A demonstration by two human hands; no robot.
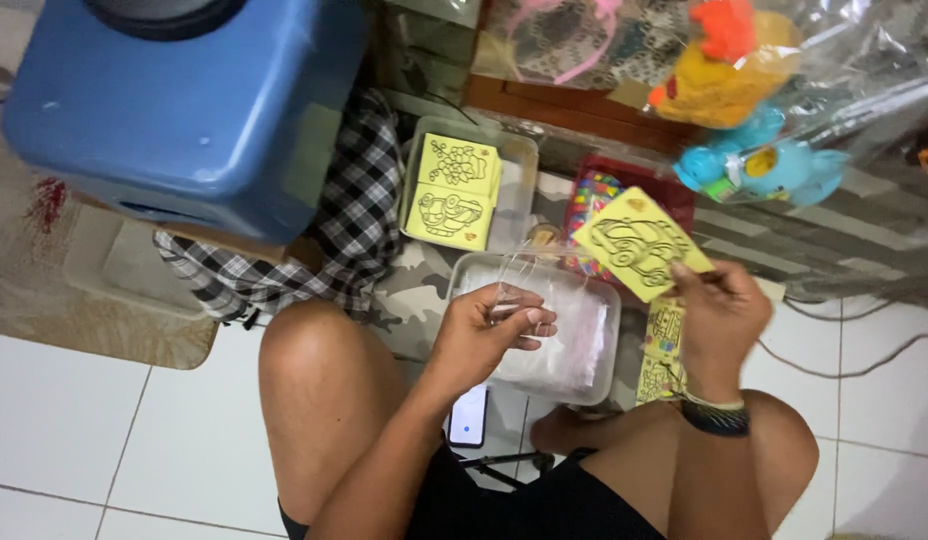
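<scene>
A big blue tub [184, 100] sits on the left, with a checked cloth [354, 230] beside it. Next comes a clear tray [519, 165] with 2 yellow picture cards [451, 190] in it. The left hand [484, 335] pinches a thin clear plastic bag [524, 275] over a box of bags [599, 370]. The right hand [719, 315] holds up 1 yellow car card [639, 243] by its corner. Bright plastic toys [754, 90] hang on the right.

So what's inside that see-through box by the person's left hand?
The clear box holds a heap of thin clear plastic bags. The left hand lifts one clear bag above it. Whatever lies under the heap is covered.
</scene>
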